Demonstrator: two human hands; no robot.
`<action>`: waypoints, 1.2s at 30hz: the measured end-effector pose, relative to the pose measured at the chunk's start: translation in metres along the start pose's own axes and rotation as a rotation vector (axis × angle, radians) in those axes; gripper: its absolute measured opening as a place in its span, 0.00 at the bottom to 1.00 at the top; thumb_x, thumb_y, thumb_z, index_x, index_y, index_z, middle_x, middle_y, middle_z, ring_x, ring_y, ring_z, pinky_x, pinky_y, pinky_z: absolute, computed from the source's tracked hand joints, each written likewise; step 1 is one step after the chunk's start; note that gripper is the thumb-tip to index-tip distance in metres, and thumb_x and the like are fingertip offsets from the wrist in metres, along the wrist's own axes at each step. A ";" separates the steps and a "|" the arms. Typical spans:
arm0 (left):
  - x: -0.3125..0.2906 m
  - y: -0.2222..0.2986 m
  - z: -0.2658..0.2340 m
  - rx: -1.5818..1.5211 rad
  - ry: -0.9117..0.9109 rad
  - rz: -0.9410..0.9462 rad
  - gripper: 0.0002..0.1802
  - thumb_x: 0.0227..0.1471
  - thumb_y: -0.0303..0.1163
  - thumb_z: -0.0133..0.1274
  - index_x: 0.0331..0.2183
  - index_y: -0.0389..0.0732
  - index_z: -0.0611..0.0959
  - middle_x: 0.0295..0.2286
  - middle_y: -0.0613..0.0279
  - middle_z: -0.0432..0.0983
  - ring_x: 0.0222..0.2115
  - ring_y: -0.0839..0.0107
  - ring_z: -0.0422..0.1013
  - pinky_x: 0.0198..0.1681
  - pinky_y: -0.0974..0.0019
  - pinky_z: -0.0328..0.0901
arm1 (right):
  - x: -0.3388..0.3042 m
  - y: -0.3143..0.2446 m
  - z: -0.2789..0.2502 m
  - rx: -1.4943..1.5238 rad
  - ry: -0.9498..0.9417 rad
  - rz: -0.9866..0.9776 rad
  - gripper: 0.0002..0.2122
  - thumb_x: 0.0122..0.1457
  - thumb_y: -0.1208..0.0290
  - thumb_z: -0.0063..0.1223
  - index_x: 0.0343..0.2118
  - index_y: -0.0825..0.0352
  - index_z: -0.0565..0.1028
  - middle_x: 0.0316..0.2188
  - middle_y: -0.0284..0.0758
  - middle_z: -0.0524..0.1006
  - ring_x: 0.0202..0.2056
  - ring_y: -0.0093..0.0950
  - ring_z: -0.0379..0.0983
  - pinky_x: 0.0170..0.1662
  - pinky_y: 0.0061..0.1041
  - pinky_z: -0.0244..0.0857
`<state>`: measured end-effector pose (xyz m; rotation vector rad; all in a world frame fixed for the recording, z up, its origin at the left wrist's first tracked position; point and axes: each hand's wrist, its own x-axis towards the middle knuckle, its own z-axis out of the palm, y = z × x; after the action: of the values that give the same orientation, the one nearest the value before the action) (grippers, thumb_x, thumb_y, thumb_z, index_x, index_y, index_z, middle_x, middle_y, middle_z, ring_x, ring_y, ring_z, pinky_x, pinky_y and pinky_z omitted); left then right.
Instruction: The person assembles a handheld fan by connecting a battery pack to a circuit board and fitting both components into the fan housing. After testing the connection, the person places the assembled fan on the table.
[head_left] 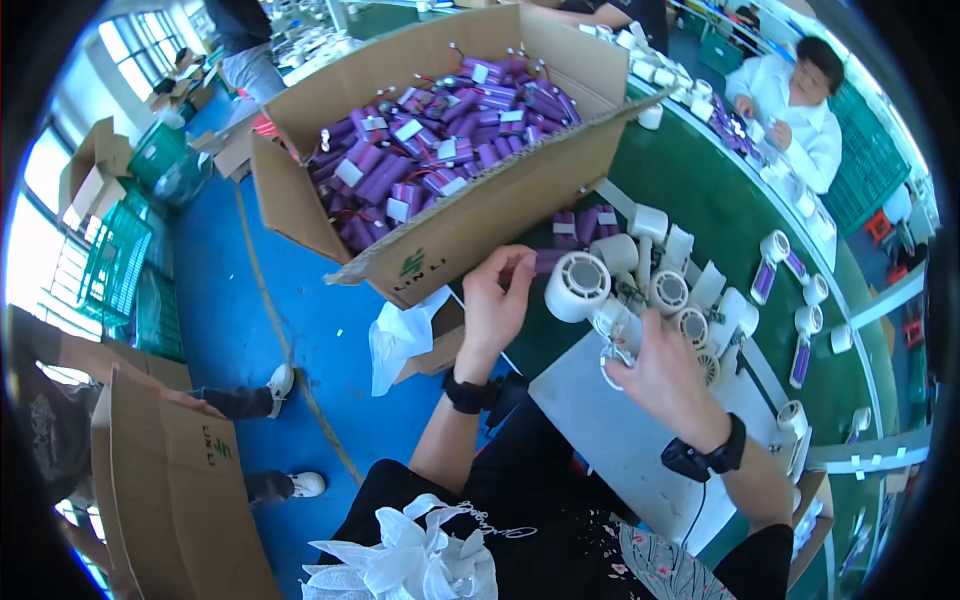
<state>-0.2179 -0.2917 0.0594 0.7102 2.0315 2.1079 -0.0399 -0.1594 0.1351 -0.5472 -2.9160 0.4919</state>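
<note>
My left hand is closed in a pinch, its fingertips on a purple battery pack beside the large cardboard box. My right hand is closed around the handle of a white handheld fan. The fan's round, slotted head points toward my left hand, and its handle is partly hidden by my fingers. Close beyond my hands lies a cluster of white fan parts, some with round grilles. A few more purple battery packs rest on the green table by the box.
The open cardboard box holds many purple battery packs. A grey-white board lies before me on the green table. Fans with purple packs lie to the right. Across sits a person; at left, another handles a cardboard box.
</note>
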 end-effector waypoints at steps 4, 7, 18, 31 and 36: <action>0.004 -0.037 0.001 0.568 0.044 0.425 0.16 0.47 0.25 0.57 0.41 0.38 0.80 0.39 0.52 0.77 0.44 0.57 0.70 0.48 0.62 0.65 | -0.012 -0.005 0.021 -0.125 0.103 -0.040 0.24 0.43 0.67 0.67 0.36 0.75 0.65 0.33 0.51 0.72 0.31 0.49 0.74 0.32 0.42 0.70; -0.005 -0.038 0.008 0.674 -0.024 0.356 0.19 0.45 0.25 0.58 0.43 0.39 0.80 0.43 0.51 0.74 0.49 0.53 0.65 0.52 0.58 0.62 | -0.015 0.000 0.022 -0.182 0.137 -0.012 0.24 0.43 0.67 0.67 0.36 0.76 0.65 0.35 0.50 0.70 0.32 0.49 0.73 0.32 0.42 0.69; 0.000 -0.031 0.020 0.462 -0.094 0.003 0.16 0.48 0.35 0.61 0.38 0.38 0.84 0.26 0.54 0.79 0.25 0.64 0.75 0.32 0.67 0.69 | -0.090 0.059 -0.063 0.137 0.151 0.327 0.25 0.46 0.67 0.66 0.43 0.72 0.66 0.29 0.41 0.73 0.30 0.41 0.74 0.35 0.33 0.67; -0.002 0.016 0.017 -0.342 0.113 -0.135 0.15 0.61 0.41 0.48 0.34 0.38 0.76 0.23 0.56 0.77 0.17 0.73 0.69 0.20 0.72 0.63 | -0.230 0.138 -0.016 0.104 0.451 0.730 0.26 0.58 0.70 0.53 0.58 0.70 0.59 0.41 0.48 0.74 0.35 0.40 0.73 0.40 0.35 0.67; -0.040 0.063 0.069 -0.413 -0.215 -0.062 0.16 0.64 0.38 0.42 0.44 0.36 0.75 0.31 0.54 0.78 0.23 0.73 0.71 0.27 0.70 0.67 | -0.227 0.119 0.005 0.100 0.489 0.596 0.26 0.59 0.70 0.52 0.59 0.70 0.59 0.43 0.49 0.73 0.38 0.41 0.73 0.38 0.36 0.68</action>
<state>-0.1400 -0.2510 0.1097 0.7512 1.4278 2.2031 0.2082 -0.1404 0.0737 -1.3172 -2.2240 0.4739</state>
